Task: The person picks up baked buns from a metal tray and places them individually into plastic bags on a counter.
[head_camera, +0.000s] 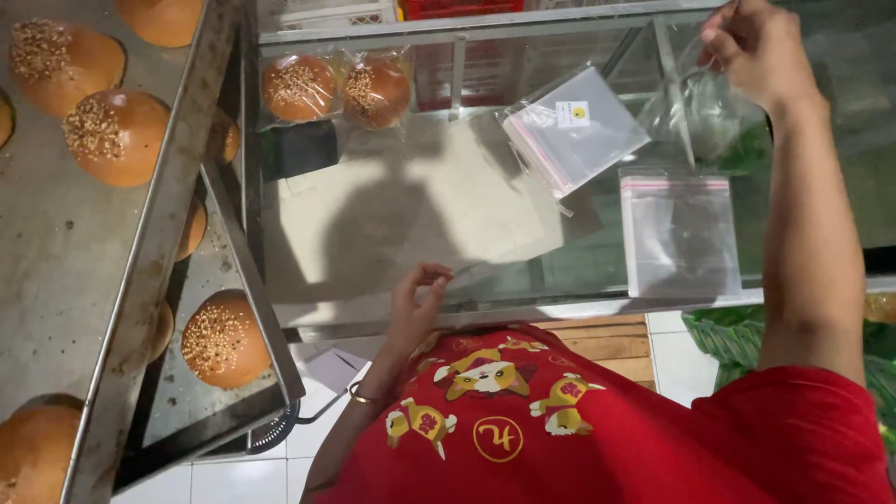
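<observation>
clear plastic bag point(702, 105) sits pinched in the raised right hand point(758, 47) over the glass counter point(392, 215), left hand point(416, 301) loosely curled, holding nothing, at the counter's near edge; better grip bag by its mouth, near the bag stack point(571, 126).

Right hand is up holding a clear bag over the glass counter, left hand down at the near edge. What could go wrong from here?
1. The clear bag hangs from the right hand by a pinch at its top edge; it could slip or crumple.
2. The loose bag and the stack of bags lie unweighted on the glass counter; a sweep of the arm may push them off.
3. The left hand sits at the counter edge, away from the bag, so it gives no support.
</observation>
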